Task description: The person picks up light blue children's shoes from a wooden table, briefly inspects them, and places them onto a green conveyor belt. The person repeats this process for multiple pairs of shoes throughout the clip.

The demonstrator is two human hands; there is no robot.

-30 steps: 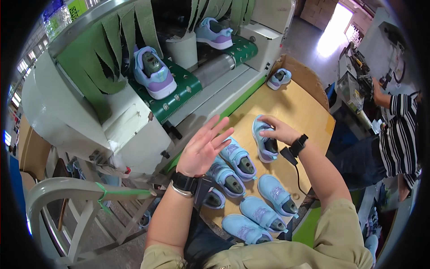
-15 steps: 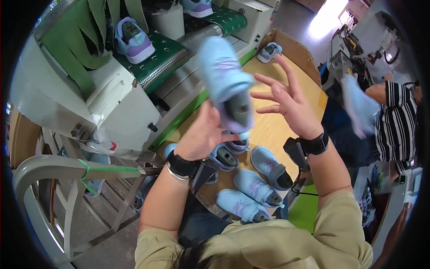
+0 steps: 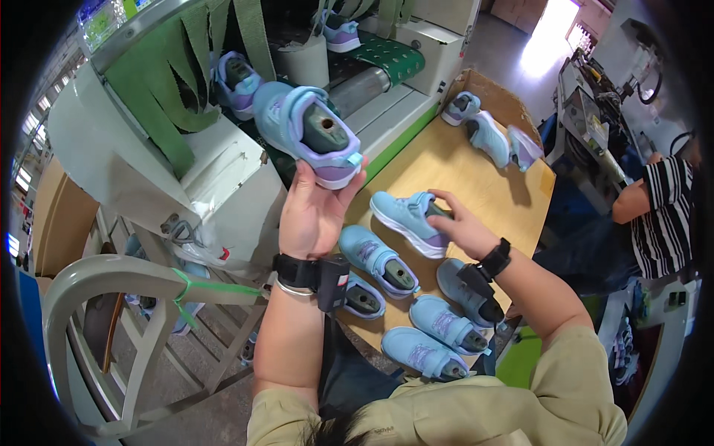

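Note:
My left hand holds a light-blue sneaker by its purple heel, toe pointing away. A dark green shoe last fills its opening. This sneaker is raised in front of the conveyor belt, hiding part of it. Over the table, my right hand grips a second light-blue sneaker around the heel, its toe pointing left. Nearer to me, several matching sneakers lie on the table, among them one sneaker beneath my hands and another by the front edge.
At the back left, a machine with green strip curtains has a green belt carrying sneakers. More sneakers lie by a cardboard edge at the table's far end. A grey chair frame stands left; a person in stripes is at right.
The sneaker in my left hand has swung left toward the belt. My right hand, spread and bare before, now grips another sneaker. Two more sneakers are at the table's far end.

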